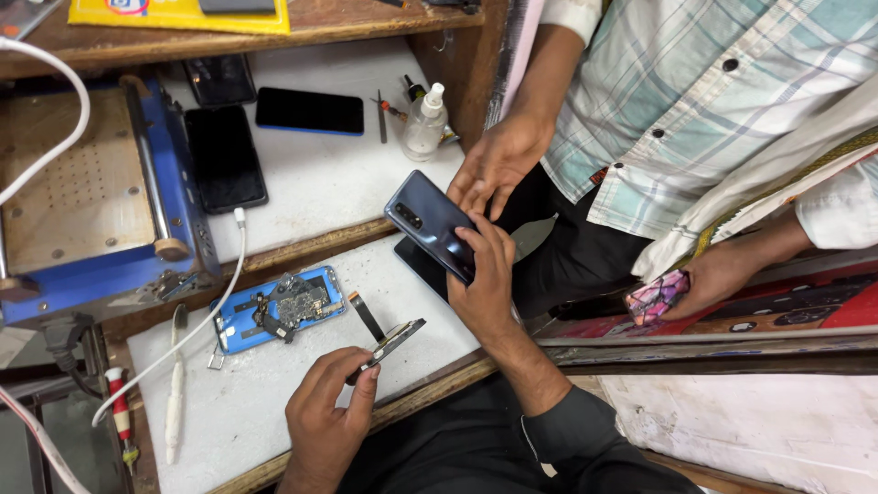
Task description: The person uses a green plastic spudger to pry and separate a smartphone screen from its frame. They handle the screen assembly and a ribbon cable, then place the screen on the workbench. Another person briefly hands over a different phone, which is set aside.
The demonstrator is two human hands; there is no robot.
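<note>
My left fingers (352,380) are pinching one end of a detached phone screen panel (391,343), holding it tilted just above the white worktop (238,402) near its front edge, with its dark flex ribbon (368,316) trailing back over the surface. My right hand (483,284) is gripping the lower end of a dark blue phone (430,224), held in the air past the worktop's right edge, while another person's hand (498,160) is touching its upper end. That person's other hand (722,274) is holding a patterned phone case (657,297). An opened blue phone body (279,311) with its boards exposed is lying near the worktop's middle. I am judging that the thin panel could flex or slip from such a narrow pinch, and the ribbon could snag. With two hands sharing the blue phone, it could drop.
</note>
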